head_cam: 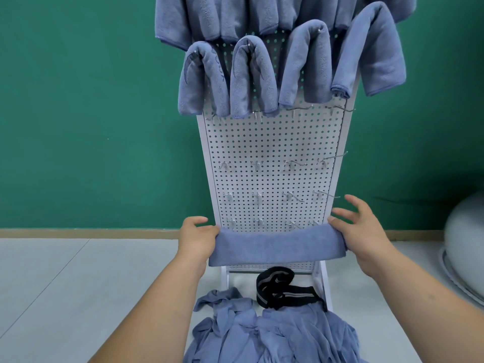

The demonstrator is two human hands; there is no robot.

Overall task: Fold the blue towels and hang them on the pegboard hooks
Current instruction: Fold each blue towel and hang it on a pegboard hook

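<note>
Left hand [197, 239] and right hand [366, 233] seemingly pinch the folded towel [277, 246] by its ends, long axis horizontal.

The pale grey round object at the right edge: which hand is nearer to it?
Right. The right hand holds the right end of the folded towel, to the left of the pale grey object. The left hand holds the towel's left end, farther away.
</note>
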